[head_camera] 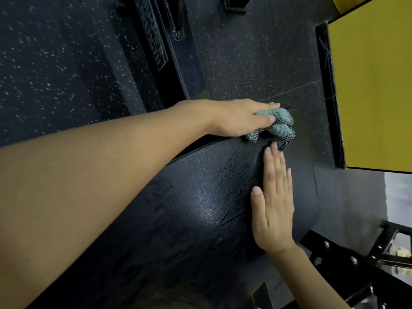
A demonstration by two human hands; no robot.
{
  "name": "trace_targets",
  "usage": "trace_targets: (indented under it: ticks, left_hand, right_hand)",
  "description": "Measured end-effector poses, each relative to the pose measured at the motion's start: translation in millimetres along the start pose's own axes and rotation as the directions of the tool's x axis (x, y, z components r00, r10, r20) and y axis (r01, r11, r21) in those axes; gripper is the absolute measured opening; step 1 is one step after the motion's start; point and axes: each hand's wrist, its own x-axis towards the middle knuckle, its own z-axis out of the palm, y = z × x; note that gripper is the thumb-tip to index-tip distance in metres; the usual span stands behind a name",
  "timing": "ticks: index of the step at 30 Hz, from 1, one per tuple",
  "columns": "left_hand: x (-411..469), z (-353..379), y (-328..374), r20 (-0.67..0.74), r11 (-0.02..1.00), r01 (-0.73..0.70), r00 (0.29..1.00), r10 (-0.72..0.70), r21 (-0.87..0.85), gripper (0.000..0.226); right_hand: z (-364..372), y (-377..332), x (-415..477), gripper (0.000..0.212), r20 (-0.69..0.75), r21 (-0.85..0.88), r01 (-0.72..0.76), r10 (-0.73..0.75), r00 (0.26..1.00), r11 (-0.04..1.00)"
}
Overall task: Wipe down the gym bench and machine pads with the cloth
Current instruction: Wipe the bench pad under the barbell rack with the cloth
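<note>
A black textured bench pad (196, 197) fills the lower middle of the head view, with wet streaks across it. At its far end lies a bunched teal cloth (282, 124). My left hand (240, 118) reaches across and holds the cloth against the pad's far edge, thumb and fingers closed round the bunch. Lying flat on the pad near its right edge is my right hand (273, 201), its fingers straight and pointing toward the cloth; it holds nothing.
Speckled black rubber floor (256, 54) lies beyond the pad. A black machine frame beam with lettering (156, 45) runs at upper left. A yellow panel (374, 97) stands at right. Bolted black brackets (347, 255) sit at lower right.
</note>
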Motion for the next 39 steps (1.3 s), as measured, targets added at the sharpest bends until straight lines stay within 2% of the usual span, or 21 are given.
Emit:
trace_targets:
  ticks: [8,19,29,39]
  left_hand:
    - [-46.0,-13.2,-3.8,0.051,1.0,0.029,0.998,-0.029,-0.011,0.05]
    - [-21.3,2.6,-4.7,-0.008,0.999,0.003,1.0,-0.003,0.051,0.056]
    - [-60.9,-5.1,-9.8,0.0,0.997,-0.022,1.0,0.022,0.075,0.051]
    - [-119.6,-5.1,-9.1,-0.017,0.983,0.024,1.0,-0.022,0.18,0.057]
  right_hand:
    - [1.1,1.4,-0.5,0.06,-0.003,-0.014,0.0,0.0,1.0,1.0]
    - [3.5,1.8,-0.6,0.059,-0.018,-0.031,0.003,-0.003,1.0,1.0]
    - [1.9,-1.6,0.1,0.057,-0.021,-0.018,-0.011,0.011,1.0,1.0]
    - [8.0,-32.1,-6.1,0.062,-0.032,0.057,-0.161,0.163,0.986,0.985]
